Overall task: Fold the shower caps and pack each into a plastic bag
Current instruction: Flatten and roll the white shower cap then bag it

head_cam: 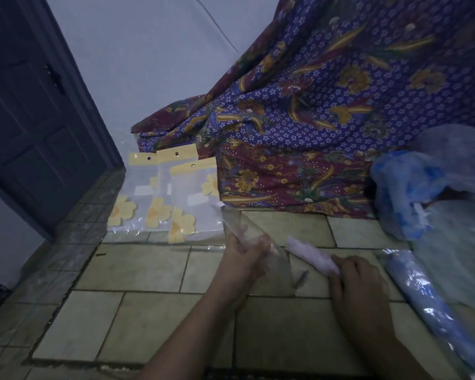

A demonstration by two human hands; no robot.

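Note:
My left hand (244,253) grips a clear plastic bag (274,259) just above the tiled floor, its mouth turned toward the right. My right hand (357,275) is closed around a folded, rolled pale pink shower cap (310,255), whose free end points at the bag's mouth and lies just outside it. Three packed bags with yellow header cards and flower prints (176,196) lie flat on the floor to the upper left.
A blue shower cap rolled in clear plastic (428,294) lies at the right. Behind it is a heap of blue and pale caps or bags (428,182). A patterned purple cloth (327,119) drapes the back. A dark door (33,119) stands at the left.

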